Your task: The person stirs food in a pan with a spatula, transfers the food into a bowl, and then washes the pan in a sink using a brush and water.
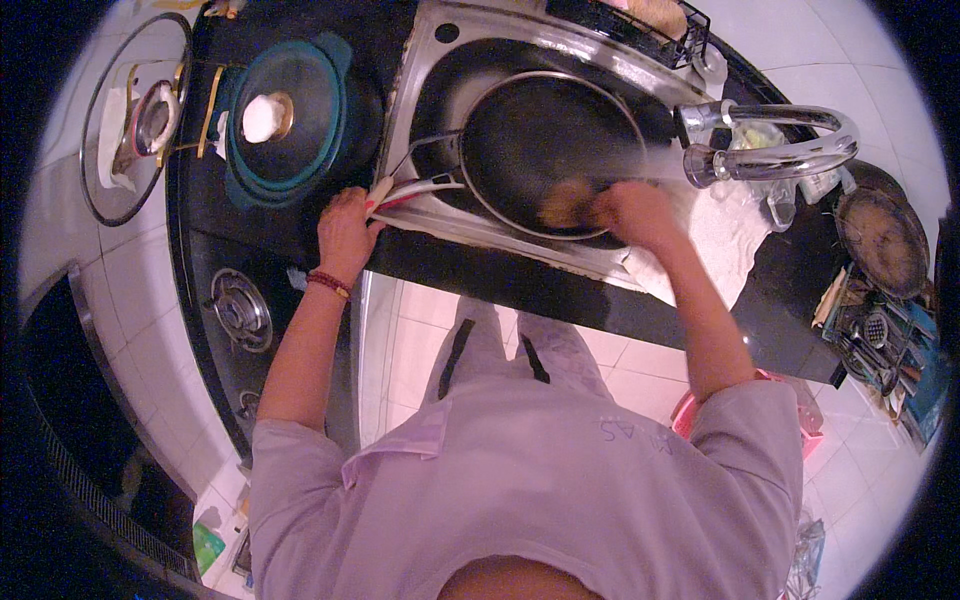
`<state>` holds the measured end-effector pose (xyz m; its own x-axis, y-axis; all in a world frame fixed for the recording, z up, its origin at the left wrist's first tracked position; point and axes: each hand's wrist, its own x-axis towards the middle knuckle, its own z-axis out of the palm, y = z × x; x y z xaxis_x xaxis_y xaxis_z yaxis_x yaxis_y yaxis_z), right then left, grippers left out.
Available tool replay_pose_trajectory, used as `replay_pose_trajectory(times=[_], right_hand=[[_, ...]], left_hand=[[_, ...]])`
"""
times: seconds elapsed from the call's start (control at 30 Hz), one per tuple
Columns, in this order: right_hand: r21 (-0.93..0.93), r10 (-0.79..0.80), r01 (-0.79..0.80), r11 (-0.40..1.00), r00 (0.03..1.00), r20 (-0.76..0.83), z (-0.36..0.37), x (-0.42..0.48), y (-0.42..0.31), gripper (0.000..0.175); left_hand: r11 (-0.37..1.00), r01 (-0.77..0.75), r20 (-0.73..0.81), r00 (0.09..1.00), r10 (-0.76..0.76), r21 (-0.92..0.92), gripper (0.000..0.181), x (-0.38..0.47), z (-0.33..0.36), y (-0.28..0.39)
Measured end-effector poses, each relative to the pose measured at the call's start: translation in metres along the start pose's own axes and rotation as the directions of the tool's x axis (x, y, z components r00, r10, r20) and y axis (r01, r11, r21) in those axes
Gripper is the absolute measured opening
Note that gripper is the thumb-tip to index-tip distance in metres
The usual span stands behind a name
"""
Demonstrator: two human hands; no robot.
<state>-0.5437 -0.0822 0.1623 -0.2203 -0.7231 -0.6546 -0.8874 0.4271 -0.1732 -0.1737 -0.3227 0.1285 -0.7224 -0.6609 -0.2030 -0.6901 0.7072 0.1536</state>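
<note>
A dark round frying pan [540,142] lies in the stainless-steel sink [420,90], its inside facing up. My left hand [347,229] grips a pale handle [380,193] at the sink's left edge. Red and white handle parts [420,187] run from that hand towards the pan; how they join is unclear. Inside the pan, my right hand [637,214] is closed on a brown scrubber [566,204], blurred and partly covered by the fingers. Water [645,161] sprays into the pan from a chrome faucet [780,142] on the right.
Left of the sink stands a teal-rimmed pot with a lid [300,161]; a gas burner [240,309] is nearer me. A white cloth [720,232] lies right of the sink. Further right are a round browned pan [881,240] and a utensil rack [877,337]. A black wire basket [694,37] sits behind.
</note>
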Motion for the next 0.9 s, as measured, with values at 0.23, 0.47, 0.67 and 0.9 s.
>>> replay_pose_trajectory(times=[0.23, 0.47, 0.67, 0.9], right_hand=[[0.101, 0.091, -0.041, 0.994, 0.826, -0.556, 0.068, 0.106, -0.079, 0.014], [-0.081, 0.186, -0.232, 0.969, 0.908, -0.375, 0.059, 0.063, 0.002, 0.014], [0.305, 0.023, 0.111, 0.946, 0.914, -0.404, 0.041, 0.032, -0.057, 0.024], [0.142, 0.161, -0.096, 0.985, 0.801, -0.576, 0.069, 0.101, -0.001, 0.016]], left_hand=[[0.997, 0.061, 0.038, 0.997, -0.06, -0.046, 0.047, 0.012, -0.051, 0.031], [0.994, 0.042, 0.138, 0.99, -0.028, -0.105, 0.051, -0.001, -0.089, 0.073], [0.995, 0.072, 0.183, 0.981, -0.058, -0.07, 0.054, -0.005, -0.093, 0.083], [0.997, 0.0, 0.151, 0.988, 0.012, -0.078, 0.052, -0.005, -0.101, 0.096]])
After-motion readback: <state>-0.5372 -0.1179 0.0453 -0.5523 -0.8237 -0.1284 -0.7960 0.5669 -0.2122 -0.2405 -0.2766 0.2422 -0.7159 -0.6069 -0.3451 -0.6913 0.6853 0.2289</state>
